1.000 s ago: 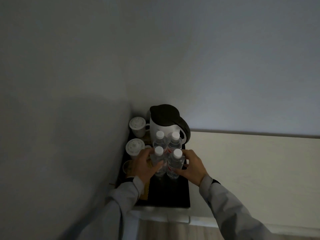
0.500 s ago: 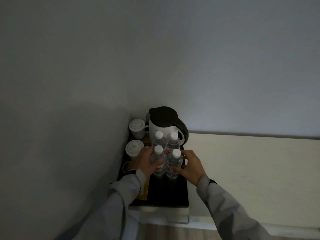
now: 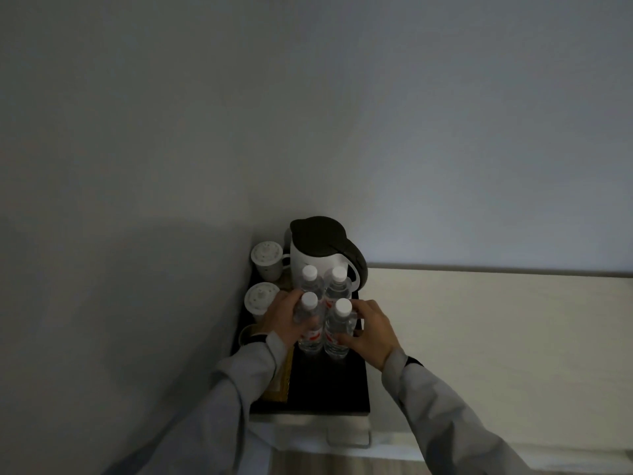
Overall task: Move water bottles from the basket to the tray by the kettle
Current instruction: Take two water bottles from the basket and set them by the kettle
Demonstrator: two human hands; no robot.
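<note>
On the tray (image 3: pixel 329 389), hands (image 3: pixel 286 318) flank the front bottles (image 3: pixel 337 332)

Legible text: none. The two front water bottles (image 3: pixel 323 332) carry labels with red marks, possibly a brand logo, but the dim light and small size leave no letters or numbers readable. The two rear bottles (image 3: pixel 323 286), the kettle (image 3: pixel 317 258) and the two lidded cups (image 3: pixel 263 279) show no readable markings.

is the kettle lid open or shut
Shut: the dark lid sits flat on the white kettle with no gap visible.
</note>
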